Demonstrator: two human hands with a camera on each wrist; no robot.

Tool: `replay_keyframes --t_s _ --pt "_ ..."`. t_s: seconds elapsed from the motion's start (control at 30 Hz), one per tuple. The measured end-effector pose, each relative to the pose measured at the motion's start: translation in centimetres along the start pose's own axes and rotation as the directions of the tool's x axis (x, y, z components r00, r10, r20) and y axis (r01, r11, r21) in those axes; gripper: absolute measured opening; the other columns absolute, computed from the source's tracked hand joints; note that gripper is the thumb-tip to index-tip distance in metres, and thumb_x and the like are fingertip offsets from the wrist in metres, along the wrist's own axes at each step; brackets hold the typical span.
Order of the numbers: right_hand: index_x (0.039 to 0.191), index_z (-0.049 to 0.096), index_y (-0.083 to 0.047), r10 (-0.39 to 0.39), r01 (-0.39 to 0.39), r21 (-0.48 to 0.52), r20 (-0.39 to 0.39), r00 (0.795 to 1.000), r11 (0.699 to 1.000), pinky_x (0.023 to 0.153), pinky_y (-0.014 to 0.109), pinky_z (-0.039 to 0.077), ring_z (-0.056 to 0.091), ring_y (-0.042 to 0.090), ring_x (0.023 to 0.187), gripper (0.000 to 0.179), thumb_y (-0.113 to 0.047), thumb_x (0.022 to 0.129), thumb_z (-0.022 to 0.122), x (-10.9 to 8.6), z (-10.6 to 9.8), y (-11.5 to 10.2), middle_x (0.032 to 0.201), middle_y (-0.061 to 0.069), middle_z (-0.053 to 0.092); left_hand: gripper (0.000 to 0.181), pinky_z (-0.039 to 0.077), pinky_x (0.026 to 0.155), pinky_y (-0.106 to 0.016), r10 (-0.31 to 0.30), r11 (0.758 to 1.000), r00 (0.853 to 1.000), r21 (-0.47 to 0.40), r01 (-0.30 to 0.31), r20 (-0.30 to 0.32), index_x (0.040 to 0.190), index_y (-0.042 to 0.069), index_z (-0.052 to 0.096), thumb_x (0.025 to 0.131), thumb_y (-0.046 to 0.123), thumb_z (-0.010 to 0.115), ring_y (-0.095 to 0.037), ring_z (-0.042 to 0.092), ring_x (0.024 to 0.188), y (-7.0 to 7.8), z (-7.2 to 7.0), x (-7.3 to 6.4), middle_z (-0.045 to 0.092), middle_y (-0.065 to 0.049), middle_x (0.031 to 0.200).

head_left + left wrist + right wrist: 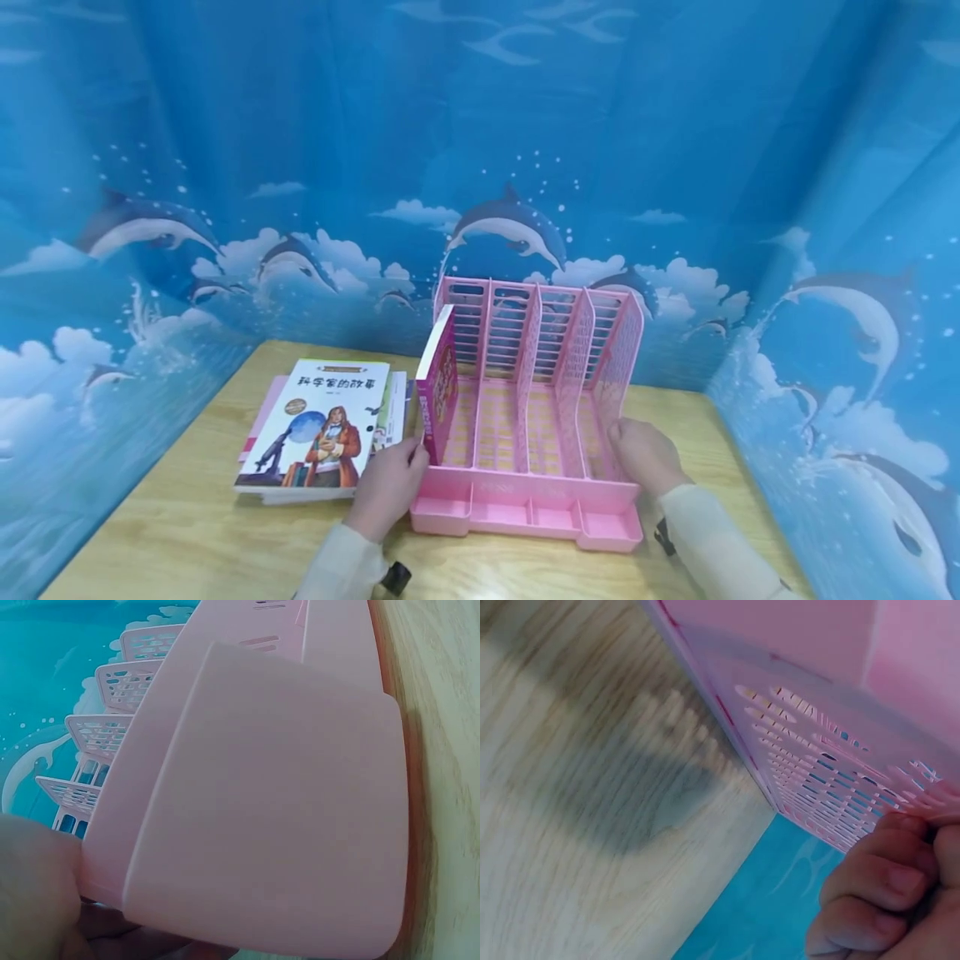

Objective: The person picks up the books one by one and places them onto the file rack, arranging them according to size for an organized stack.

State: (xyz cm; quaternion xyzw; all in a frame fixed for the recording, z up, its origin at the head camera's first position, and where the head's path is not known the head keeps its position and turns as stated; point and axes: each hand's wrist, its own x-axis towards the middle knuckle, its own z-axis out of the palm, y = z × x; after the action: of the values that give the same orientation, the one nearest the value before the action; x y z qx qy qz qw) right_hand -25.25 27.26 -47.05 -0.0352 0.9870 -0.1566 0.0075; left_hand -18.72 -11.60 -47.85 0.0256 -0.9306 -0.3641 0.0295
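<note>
A pink plastic book rack (517, 474) stands on the wooden table, with upright slotted dividers and a row of small trays along its front. In its leftmost slot a magenta book (446, 392) stands on edge, tilted slightly. My left hand (390, 485) grips the rack's left front corner, close to the foot of the book; in the left wrist view some fingers pass behind the corner. At the opposite side, my right hand (651, 457) pinches the edge of the slotted right side wall (817, 769), its fingers (874, 885) curled.
Left of the rack lies a stack of books, topped by a white-covered book (322, 425) with an illustrated figure. Wooden table (180, 517) shows around both. A blue curtain (360, 100) printed with dolphins hangs behind and at both sides.
</note>
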Motion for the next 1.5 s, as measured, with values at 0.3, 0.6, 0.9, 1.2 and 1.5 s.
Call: replay_keyframes --t_s 0.3,0.6,0.9,1.2,1.5 --pt "0.073 0.053 -0.014 0.018 -0.018 -0.004 0.010 1.000 1.000 0.058 0.039 0.046 0.051 0.022 0.062 0.042 -0.030 0.109 0.036 -0.2 0.0 0.0 0.066 0.004 0.052 0.029 0.053 0.067 -0.040 0.021 1.000 1.000 0.020 -0.021 0.011 0.098 0.014 0.072 0.107 0.028 0.048 -0.015 0.057 0.069 0.0 0.0 0.1 0.062 0.000 0.074" --pt "0.073 0.054 -0.014 0.031 -0.031 0.014 0.007 1.000 0.999 0.059 0.038 0.046 0.051 0.021 0.061 0.043 -0.030 0.109 0.036 0.1 0.0 -0.2 0.065 0.004 0.052 0.033 0.057 0.086 -0.054 0.028 0.999 0.999 0.015 -0.028 0.023 0.114 0.011 0.073 0.107 0.036 0.052 -0.031 0.071 0.095 -0.2 -1.5 0.2 0.075 -0.009 0.101" --pt "0.076 0.057 -0.014 0.036 -0.037 0.052 0.018 0.999 0.998 0.058 0.037 0.046 0.051 0.021 0.061 0.044 -0.033 0.110 0.035 0.1 0.3 -0.3 0.066 0.004 0.052 0.040 0.054 0.084 -0.054 -0.004 0.995 0.988 0.098 0.019 -0.157 0.133 0.002 0.064 0.102 0.028 0.060 -0.034 0.068 0.095 -3.5 -9.5 0.4 0.073 -0.017 0.109" --pt "0.073 0.053 -0.014 0.042 -0.041 0.030 -0.006 0.999 0.999 0.059 0.039 0.047 0.050 0.022 0.061 0.043 -0.031 0.109 0.037 0.0 0.1 0.0 0.065 0.005 0.050 0.107 0.034 0.106 -0.075 -0.263 0.959 0.963 0.097 0.267 -0.058 0.154 -0.018 0.021 0.096 0.064 0.059 -0.065 0.034 0.131 -10.3 -12.9 1.6 0.030 -0.048 0.147" --pt "0.074 0.053 -0.014 0.062 -0.062 0.055 0.006 0.998 0.997 0.058 0.037 0.044 0.050 0.022 0.061 0.044 -0.034 0.110 0.035 -0.1 0.1 -0.1 0.065 0.005 0.051 0.129 0.027 0.113 -0.073 -0.311 0.948 0.950 0.078 0.310 0.006 0.155 -0.019 0.000 0.089 0.073 0.063 -0.066 0.024 0.138 -11.8 -12.4 2.3 0.015 -0.049 0.153"
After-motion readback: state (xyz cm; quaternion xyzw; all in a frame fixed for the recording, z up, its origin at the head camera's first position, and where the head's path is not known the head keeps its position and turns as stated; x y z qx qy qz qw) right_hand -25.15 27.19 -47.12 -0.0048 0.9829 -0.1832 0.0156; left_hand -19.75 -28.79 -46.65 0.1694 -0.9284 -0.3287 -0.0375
